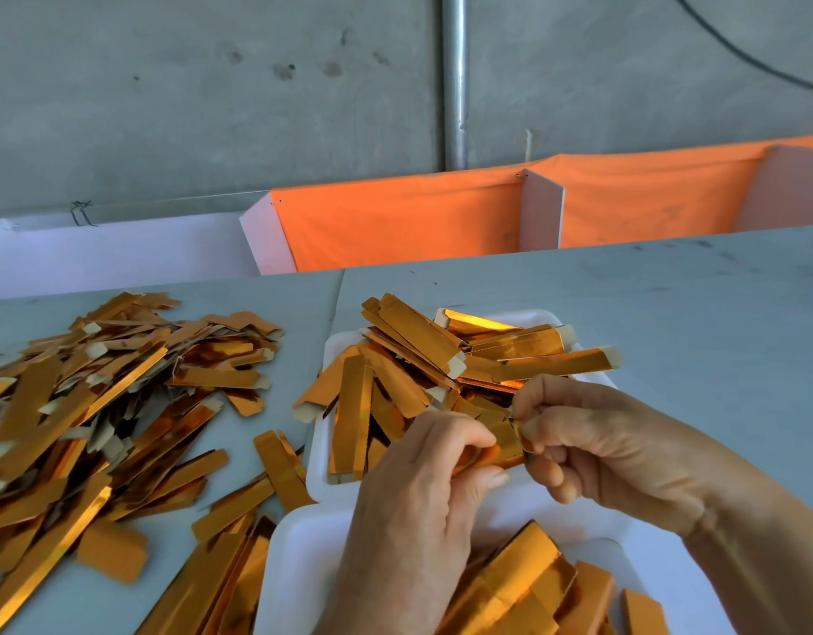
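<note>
Both my hands hold one small gold foil carton piece [505, 444] above a white tray [338, 348]. My left hand [423, 492] grips its left end with curled fingers and thumb. My right hand [592, 444] pinches its right end between thumb and fingertips. Most of the piece is hidden by my fingers. The tray behind it holds several folded gold cartons [423, 355].
A large heap of flat gold carton blanks [97, 401] covers the grey table [670, 304] at the left. A second white tray [304, 556] with gold pieces sits at the near edge. Orange cloth bins [395, 222] and a metal pole [455, 80] stand behind the table.
</note>
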Demonstrator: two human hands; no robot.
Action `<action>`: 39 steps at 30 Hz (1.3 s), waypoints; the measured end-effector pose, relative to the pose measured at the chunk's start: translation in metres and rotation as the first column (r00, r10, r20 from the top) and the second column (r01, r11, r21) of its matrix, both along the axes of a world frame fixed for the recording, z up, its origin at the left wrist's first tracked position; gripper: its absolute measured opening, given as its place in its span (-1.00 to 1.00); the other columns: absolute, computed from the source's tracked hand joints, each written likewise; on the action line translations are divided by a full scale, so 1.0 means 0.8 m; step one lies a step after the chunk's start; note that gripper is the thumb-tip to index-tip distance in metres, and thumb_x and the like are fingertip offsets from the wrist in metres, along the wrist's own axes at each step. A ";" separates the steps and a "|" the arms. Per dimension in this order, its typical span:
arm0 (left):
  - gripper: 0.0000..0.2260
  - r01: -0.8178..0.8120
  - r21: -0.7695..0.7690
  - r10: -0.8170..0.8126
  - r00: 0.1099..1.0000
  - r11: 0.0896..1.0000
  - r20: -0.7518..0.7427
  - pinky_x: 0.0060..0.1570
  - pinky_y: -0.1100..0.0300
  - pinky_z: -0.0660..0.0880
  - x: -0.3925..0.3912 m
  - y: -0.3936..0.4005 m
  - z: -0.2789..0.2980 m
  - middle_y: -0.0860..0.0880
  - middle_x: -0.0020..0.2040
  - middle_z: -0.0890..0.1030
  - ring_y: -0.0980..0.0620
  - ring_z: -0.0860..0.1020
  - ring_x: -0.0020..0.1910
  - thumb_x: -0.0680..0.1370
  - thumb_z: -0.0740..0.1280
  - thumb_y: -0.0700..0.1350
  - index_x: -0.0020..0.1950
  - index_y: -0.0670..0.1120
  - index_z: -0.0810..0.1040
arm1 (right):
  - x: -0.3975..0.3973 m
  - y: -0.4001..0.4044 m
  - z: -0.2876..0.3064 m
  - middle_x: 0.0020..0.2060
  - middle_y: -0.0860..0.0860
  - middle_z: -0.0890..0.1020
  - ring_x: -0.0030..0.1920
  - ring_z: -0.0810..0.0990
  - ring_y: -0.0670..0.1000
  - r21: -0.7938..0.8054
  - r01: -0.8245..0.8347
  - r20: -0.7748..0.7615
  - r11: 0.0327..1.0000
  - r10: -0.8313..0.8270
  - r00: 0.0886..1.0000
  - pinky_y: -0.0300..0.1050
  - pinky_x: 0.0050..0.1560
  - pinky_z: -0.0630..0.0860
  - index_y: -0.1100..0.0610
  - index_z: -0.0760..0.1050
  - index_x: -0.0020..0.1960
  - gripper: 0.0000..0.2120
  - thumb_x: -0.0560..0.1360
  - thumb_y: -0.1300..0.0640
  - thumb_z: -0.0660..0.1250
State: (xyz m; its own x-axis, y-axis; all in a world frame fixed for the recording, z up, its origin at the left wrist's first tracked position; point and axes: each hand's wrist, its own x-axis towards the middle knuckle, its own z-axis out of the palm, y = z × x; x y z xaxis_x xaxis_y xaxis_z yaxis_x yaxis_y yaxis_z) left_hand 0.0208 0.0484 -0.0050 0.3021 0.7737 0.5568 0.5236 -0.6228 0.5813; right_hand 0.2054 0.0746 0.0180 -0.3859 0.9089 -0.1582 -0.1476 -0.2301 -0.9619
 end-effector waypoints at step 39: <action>-0.69 0.112 -0.473 -0.141 0.990 0.874 -0.026 -0.01 0.33 0.48 0.000 0.002 -0.002 0.26 -0.03 0.55 0.25 0.54 0.00 0.35 0.28 0.32 -0.14 0.13 0.58 | 0.020 0.007 -0.019 -0.42 0.03 0.57 -0.35 0.61 0.00 0.142 0.112 0.290 0.984 -0.149 0.945 -0.19 -0.30 0.56 0.14 0.55 -0.11 -0.84 0.45 0.05 0.39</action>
